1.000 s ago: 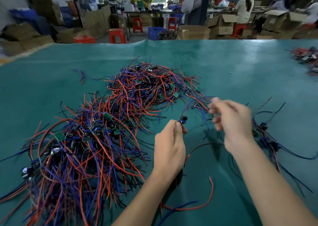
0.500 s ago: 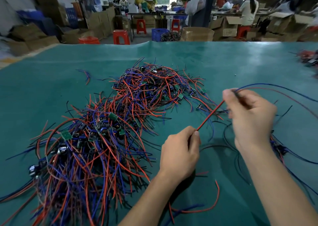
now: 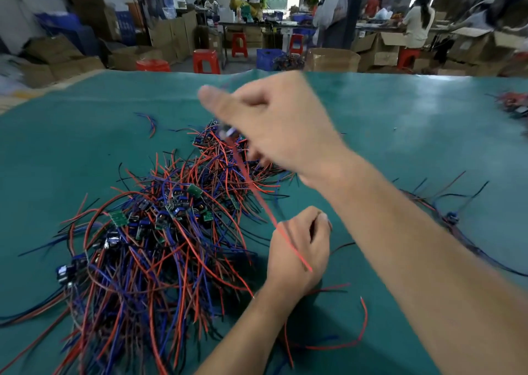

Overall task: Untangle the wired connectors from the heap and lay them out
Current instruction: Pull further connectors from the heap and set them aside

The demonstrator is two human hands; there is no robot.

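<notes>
No readable text anywhere. Cardboard boxes (image 3: 380, 49) in the back carry pale labels, too blurred to make out. Small green circuit boards (image 3: 118, 218) in the wire heap show markings too tiny to read.

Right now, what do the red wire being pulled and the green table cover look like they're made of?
Red wire: likely plastic-insulated, smooth, pulled out in a straight line; blurred, so uncertain.
Green table cover: seemingly a thin vinyl or rubber sheet, with soft glare and a wavy far edge.
</notes>
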